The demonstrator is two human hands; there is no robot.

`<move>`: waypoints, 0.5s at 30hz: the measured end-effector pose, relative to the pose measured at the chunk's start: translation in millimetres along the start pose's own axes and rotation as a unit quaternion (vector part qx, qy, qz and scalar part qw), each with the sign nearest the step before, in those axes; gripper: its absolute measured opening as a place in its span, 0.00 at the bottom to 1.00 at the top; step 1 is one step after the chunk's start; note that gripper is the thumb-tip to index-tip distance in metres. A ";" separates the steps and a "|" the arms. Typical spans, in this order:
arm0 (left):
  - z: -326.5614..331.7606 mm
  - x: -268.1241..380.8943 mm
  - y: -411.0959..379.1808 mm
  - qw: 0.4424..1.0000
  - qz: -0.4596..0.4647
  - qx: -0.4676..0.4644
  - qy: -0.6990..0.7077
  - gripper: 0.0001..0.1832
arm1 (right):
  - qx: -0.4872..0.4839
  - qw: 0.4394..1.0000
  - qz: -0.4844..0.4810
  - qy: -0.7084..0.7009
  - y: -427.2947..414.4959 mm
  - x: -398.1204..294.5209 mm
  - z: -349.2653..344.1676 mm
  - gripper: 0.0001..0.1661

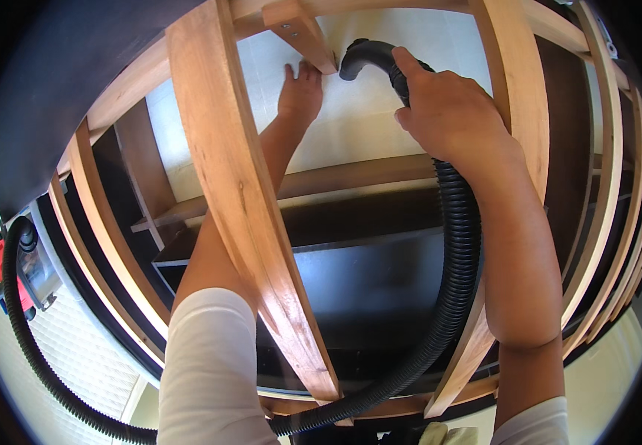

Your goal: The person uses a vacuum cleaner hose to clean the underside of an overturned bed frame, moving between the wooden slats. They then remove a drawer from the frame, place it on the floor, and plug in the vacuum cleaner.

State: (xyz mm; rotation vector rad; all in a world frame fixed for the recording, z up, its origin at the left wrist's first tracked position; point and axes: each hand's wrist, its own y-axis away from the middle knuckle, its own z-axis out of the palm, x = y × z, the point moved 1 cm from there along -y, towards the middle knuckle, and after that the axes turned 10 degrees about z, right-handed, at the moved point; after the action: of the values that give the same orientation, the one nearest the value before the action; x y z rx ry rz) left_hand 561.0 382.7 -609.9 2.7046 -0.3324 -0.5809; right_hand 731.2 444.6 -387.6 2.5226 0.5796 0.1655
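Note:
My right hand (457,114) grips the black curved handle (374,54) of a vacuum hose from above. The handle's open end points down beside a short wooden block (301,36) with two screws in it. From the handle, the black corrugated hose (457,250) curves down beneath my right forearm and off to the left. My left hand (301,94) reaches between wooden slats (237,183), its fingers apart and empty near the block's lower end. Whether its fingertips touch the block or the pale panel (354,125) behind, I cannot tell.
More wooden slats (593,222) run along both sides of the gap. Dark shelving (365,278) lies beneath them. A dark curved sheet (76,94) covers the upper left. At far left stands a red vacuum cleaner (12,272) with a clear tank, beside a white quilted surface (87,334).

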 end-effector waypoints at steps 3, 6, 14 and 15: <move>-5.0 8.2 -0.2 0.990 0.039 -0.068 -0.117 0.24 | -0.001 1.000 -0.002 0.004 -1.2 -0.2 -0.9 0.36; -4.2 4.7 5.6 0.992 0.015 -0.029 -0.119 0.24 | 0.012 1.000 -0.016 0.010 -2.2 -0.8 -1.5 0.35; 19.5 -38.0 19.3 0.980 -0.182 -0.078 0.022 0.28 | 0.016 1.000 -0.009 0.007 -4.7 -2.4 0.3 0.37; 18.7 -36.9 21.7 0.982 -0.178 -0.038 0.053 0.29 | 0.006 1.000 -0.006 0.003 -3.7 -2.9 -0.6 0.37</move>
State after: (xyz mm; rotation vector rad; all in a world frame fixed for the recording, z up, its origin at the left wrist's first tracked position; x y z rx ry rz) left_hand 516.8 368.5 -604.6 2.7220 0.2030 -0.5291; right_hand 727.0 446.5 -389.0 2.5297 0.6008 0.1658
